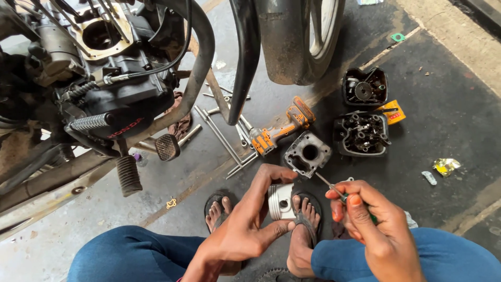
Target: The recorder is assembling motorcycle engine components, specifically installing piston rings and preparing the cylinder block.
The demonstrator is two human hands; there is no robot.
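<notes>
Left hand [245, 224] curled around piston [281, 201], thumb and fingers closed on its skirt, held above sandalled feet [305, 219]. Right hand [373, 224] pinched shut on screwdriver [330, 187], tip toward piston. Beyond, on floor: cylinder block [308, 154], drill [282, 128], engine covers [362, 134].

The left hand [245, 224] pinches a silver piston [281, 201] between thumb and fingers, above sandalled feet. The right hand [373, 224] holds a thin screwdriver [330, 187], its tip pointing toward the piston. On the floor [449, 104] just beyond lie a cylinder block [307, 153], an orange cordless drill [282, 128] and two black engine covers [362, 134].
</notes>
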